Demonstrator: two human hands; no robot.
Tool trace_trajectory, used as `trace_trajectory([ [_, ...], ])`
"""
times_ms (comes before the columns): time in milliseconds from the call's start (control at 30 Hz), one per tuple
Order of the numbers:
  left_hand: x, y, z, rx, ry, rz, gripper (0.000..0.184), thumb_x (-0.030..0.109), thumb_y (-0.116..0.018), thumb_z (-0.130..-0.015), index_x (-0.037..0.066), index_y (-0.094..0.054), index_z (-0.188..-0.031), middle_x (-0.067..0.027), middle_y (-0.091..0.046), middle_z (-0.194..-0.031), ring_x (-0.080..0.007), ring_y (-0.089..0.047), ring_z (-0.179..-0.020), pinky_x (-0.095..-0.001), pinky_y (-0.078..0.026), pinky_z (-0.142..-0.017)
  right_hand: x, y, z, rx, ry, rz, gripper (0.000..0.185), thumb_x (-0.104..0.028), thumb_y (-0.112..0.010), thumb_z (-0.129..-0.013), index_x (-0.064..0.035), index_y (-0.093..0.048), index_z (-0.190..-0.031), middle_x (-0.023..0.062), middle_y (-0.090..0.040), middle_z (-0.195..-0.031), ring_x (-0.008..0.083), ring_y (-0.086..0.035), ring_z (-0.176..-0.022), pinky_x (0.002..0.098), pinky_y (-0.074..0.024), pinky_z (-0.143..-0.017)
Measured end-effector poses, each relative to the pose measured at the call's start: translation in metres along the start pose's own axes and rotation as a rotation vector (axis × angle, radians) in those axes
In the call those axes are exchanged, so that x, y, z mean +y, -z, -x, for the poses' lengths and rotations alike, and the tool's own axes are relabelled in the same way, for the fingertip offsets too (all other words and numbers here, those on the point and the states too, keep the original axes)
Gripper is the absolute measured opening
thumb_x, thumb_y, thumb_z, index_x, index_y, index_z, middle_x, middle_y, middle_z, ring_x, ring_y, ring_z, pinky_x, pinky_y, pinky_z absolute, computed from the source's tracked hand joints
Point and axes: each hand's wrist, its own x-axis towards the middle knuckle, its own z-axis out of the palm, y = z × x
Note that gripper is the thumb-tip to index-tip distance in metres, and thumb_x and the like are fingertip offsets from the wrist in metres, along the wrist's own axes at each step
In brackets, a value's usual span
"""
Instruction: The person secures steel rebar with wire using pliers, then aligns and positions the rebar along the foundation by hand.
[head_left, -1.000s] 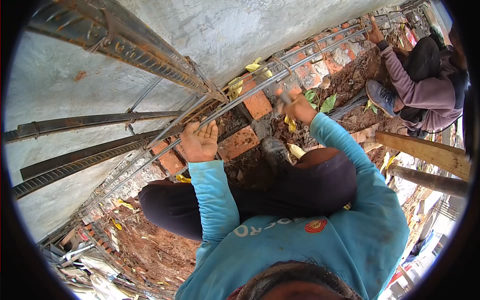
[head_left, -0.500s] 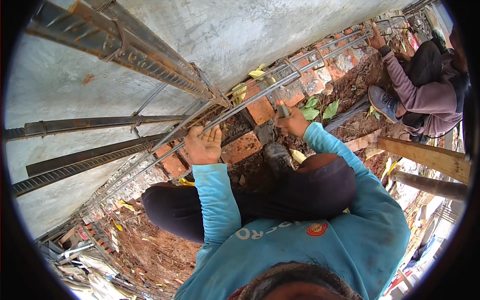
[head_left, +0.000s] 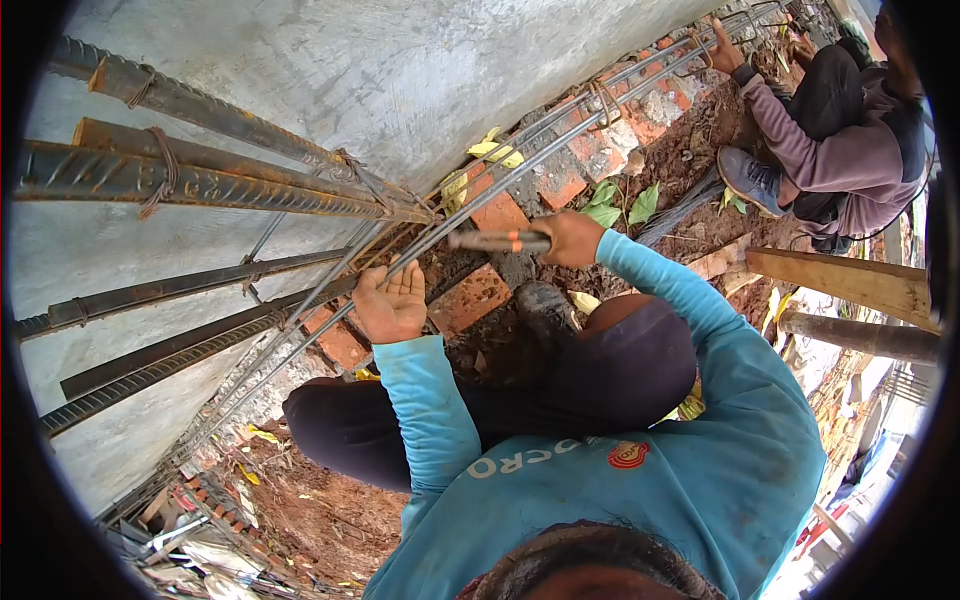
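Note:
My left hand (head_left: 392,303) is turned palm up, its fingers half curled and its thumb and fingertips gripping the long thin steel bars (head_left: 460,215) beside the wall. My right hand (head_left: 574,240) is closed round the dark handle of what looks like a hammer (head_left: 512,240), which has orange bands. The tool points left, and its far end, smeared by motion, is close to the bars. Thicker ribbed rebars (head_left: 230,190), tied with wire, run in from the left and meet the thin bars near my left hand.
A grey wall (head_left: 400,80) rises behind the bars. Red bricks (head_left: 470,300) and soil lie below them. At the right a co-worker (head_left: 850,150) crouches, one hand on the bars' far end. A timber plank (head_left: 845,285) and a round pole (head_left: 865,338) extend from the right.
My right hand has swung the tool from pointing up to pointing left, toward the bars. My left hand stays at the bars. The view has shifted slightly.

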Motion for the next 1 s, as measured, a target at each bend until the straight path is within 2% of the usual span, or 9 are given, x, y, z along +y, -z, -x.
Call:
trace_trajectory([
  [133,0.001,-0.005,0.004,-0.034,-0.016,-0.014,0.027,0.015,-0.056,-0.085,-0.001,-0.05,-0.105,-0.0156,-0.058,-0.105,-0.0304,-0.059,-0.094,-0.0421,-0.05,-0.088,-0.015,-0.022,0.005,-0.31,0.22,0.305,0.031,-0.019,-0.069,-0.071,-0.0103,-0.066,-0.101,0.0139,-0.067,-0.08,0.0327,-0.065,-0.077,0.0477,-0.0506,-0.071],
  [233,0.0,-0.006,0.002,0.021,0.013,-0.008,0.025,0.017,-0.055,-0.085,0.0,-0.05,-0.104,-0.0155,-0.058,-0.104,-0.0304,-0.059,-0.095,-0.0418,-0.05,-0.087,0.01,0.009,0.014,-0.308,0.073,0.178,0.03,-0.02,-0.072,-0.07,-0.0113,-0.067,-0.099,0.0114,-0.067,-0.08,0.031,-0.065,-0.075,0.0457,-0.0505,-0.069],
  [333,-0.002,0.003,-0.004,-0.032,-0.016,-0.037,0.027,0.02,-0.057,-0.085,0.0,-0.05,-0.101,-0.0166,-0.056,-0.104,-0.0319,-0.059,-0.096,-0.0438,-0.049,-0.089,0.057,0.05,0.033,0.371,-0.135,-0.14,0.03,-0.015,-0.073,-0.074,0.0009,-0.065,-0.099,0.0089,-0.063,-0.071,0.0194,-0.062,-0.061,0.0372,-0.05,-0.059],
  [400,-0.006,0.003,0.001,-0.034,-0.055,-0.061,0.027,0.021,-0.057,-0.085,0.0,-0.049,-0.101,-0.0169,-0.055,-0.104,-0.0321,-0.059,-0.096,-0.0443,-0.049,-0.09,0.063,0.08,0.054,0.456,-0.407,-0.457,0.028,-0.015,-0.069,-0.079,0.0027,-0.064,-0.1,0.0103,-0.061,-0.065,0.0181,-0.058,-0.051,0.0335,-0.0463,-0.047],
  [600,-0.013,0.009,-0.005,0.001,-0.15,-0.24,0.049,0.031,-0.055,-0.086,-0.005,-0.045,-0.118,-0.0203,-0.058,-0.102,-0.0351,-0.063,-0.095,-0.0479,-0.052,-0.087,0.071,0.067,0.101,0.247,-0.239,-0.077,0.023,-0.016,-0.071,-0.077,0.0006,-0.066,-0.093,0.0095,-0.061,-0.065,0.0232,-0.059,-0.058,0.0413,-0.0483,-0.06],
  [700,-0.012,0.013,-0.004,0.037,-0.165,-0.381,0.055,0.035,-0.055,-0.087,-0.006,-0.045,-0.122,-0.0201,-0.06,-0.101,-0.0352,-0.064,-0.091,-0.0479,-0.052,-0.085,0.088,0.028,0.119,0.116,-0.275,-0.197,0.03,-0.019,-0.073,-0.076,-0.0002,-0.069,-0.099,0.0094,-0.065,-0.069,0.0214,-0.06,-0.06,0.0401,-0.0487,-0.06],
  [833,-0.016,0.023,-0.009,0.043,-0.161,-0.396,0.059,0.041,-0.053,-0.089,-0.007,-0.047,-0.123,-0.0201,-0.063,-0.102,-0.0339,-0.066,-0.088,-0.0456,-0.054,-0.08,0.106,-0.02,0.136,-0.177,-0.562,-0.176,0.041,-0.031,-0.075,-0.077,-0.0059,-0.07,-0.109,0.0146,-0.069,-0.08,0.0264,-0.067,-0.073,0.0424,-0.0538,-0.072],
  [933,-0.018,0.027,-0.012,-0.02,-0.089,-0.268,0.054,0.041,-0.053,-0.089,-0.004,-0.052,-0.119,-0.0164,-0.063,-0.103,-0.0318,-0.065,-0.092,-0.0434,-0.053,-0.075,0.13,-0.041,0.133,-0.209,-0.417,0.107,0.04,-0.032,-0.074,-0.078,-0.0079,-0.07,-0.11,0.0166,-0.07,-0.089,0.032,-0.068,-0.082,0.046,-0.053,-0.077],
  [1000,-0.021,0.029,-0.008,-0.008,-0.116,-0.292,0.058,0.041,-0.047,-0.094,-0.007,-0.05,-0.126,-0.0167,-0.067,-0.101,-0.0301,-0.068,-0.086,-0.0396,-0.055,-0.07,0.121,-0.031,0.13,0.043,-0.417,0.287,0.034,-0.026,-0.069,-0.078,-0.0059,-0.07,-0.106,0.0186,-0.071,-0.092,0.0355,-0.069,-0.081,0.0449,-0.054,-0.074],
])
